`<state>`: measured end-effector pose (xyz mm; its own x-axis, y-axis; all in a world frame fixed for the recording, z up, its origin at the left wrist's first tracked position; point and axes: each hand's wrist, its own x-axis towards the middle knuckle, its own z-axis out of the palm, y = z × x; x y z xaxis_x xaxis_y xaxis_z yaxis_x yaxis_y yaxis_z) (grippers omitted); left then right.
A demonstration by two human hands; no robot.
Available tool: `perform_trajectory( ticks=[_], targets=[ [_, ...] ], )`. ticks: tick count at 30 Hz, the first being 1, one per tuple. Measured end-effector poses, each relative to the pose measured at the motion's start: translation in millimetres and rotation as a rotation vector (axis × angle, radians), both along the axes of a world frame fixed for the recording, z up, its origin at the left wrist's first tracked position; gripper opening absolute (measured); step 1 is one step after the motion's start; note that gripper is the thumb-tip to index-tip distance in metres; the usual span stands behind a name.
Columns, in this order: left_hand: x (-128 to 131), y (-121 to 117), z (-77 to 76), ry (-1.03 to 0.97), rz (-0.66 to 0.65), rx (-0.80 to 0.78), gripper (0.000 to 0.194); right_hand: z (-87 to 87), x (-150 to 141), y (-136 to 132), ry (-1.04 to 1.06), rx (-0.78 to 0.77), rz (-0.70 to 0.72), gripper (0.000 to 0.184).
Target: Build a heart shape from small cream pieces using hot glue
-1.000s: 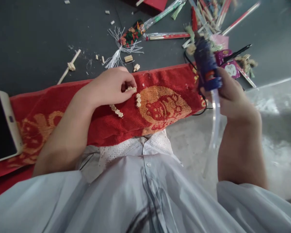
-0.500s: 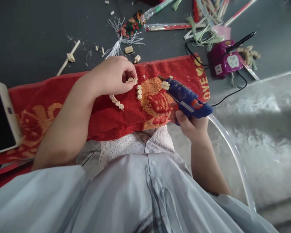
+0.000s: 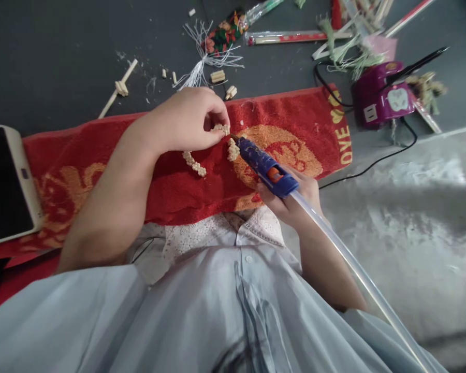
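My left hand [image 3: 196, 116] pinches a small knobbly strip of pale stick pieces [image 3: 222, 128] between thumb and fingertips, over the red towel [image 3: 163, 191]. Wrapped in my right hand [image 3: 291, 199] is a blue hot glue gun [image 3: 262, 160]. A long clear glue stick [image 3: 345, 254] trails from its back end. The gun's nozzle points left, right by the pinched strip; whether it touches cannot be made out. Just under the nozzle lies a short pale cluster [image 3: 233, 149], partly covered by the gun. Below my left hand a curved pale strip [image 3: 194, 165] rests on the towel.
Beyond the towel lie several small stick bundles [image 3: 218, 76], a stick with a bundle on it [image 3: 120, 88] and a white-tasselled patterned item [image 3: 223, 39]. A purple power socket block [image 3: 384, 93] with cords stands at right. A white-framed tablet [image 3: 13, 181] lies at left.
The glue gun has swung left, bringing its nozzle up to the strip in my left hand. My left hand keeps its pinch. The whole view has shifted slightly.
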<state>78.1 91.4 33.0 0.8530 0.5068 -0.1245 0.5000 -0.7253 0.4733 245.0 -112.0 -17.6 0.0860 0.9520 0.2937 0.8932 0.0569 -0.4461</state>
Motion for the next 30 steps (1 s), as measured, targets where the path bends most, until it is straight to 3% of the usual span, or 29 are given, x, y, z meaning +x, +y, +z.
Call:
perform_trajectory(
  ticks=[4, 17, 30],
  targets=[
    [0.5, 1.1, -2.0, -0.027, -0.011, 0.006, 0.020, 4.1, -2.4, 4.3, -0.061, 0.011, 0.025, 0.023],
    [1.1, 1.1, -3.8, -0.030, -0.022, 0.029, 0.016, 8.0, 0.7, 9.2, 0.023, 0.012, 0.056, 0.023],
    [1.3, -2.1, 2.5, 0.017, -0.017, 0.018, 0.021, 10.8, 5.1, 9.2, 0.005, -0.021, 0.087, 0.026]
  ],
)
